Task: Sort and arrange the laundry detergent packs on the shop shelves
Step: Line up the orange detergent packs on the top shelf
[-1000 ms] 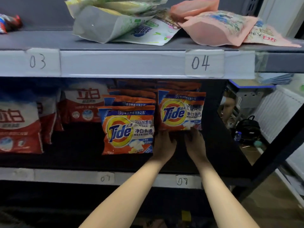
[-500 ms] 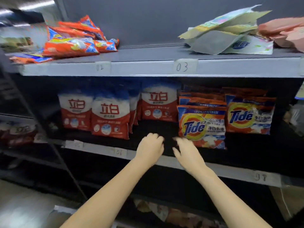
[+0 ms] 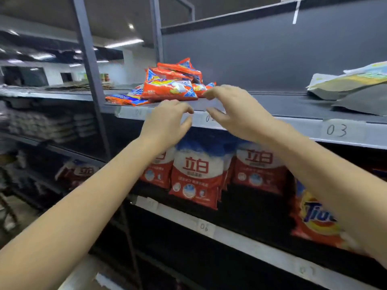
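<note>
Detergent packs (image 3: 169, 88) (heaped) at shelf edge (image 3: 272, 124)

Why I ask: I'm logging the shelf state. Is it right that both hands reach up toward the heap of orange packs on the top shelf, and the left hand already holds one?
Not quite. In the head view the left hand holds nothing; its fingers are loosely curled just below the heap of orange packs. The right hand also reaches up toward it, on the top shelf.
</note>
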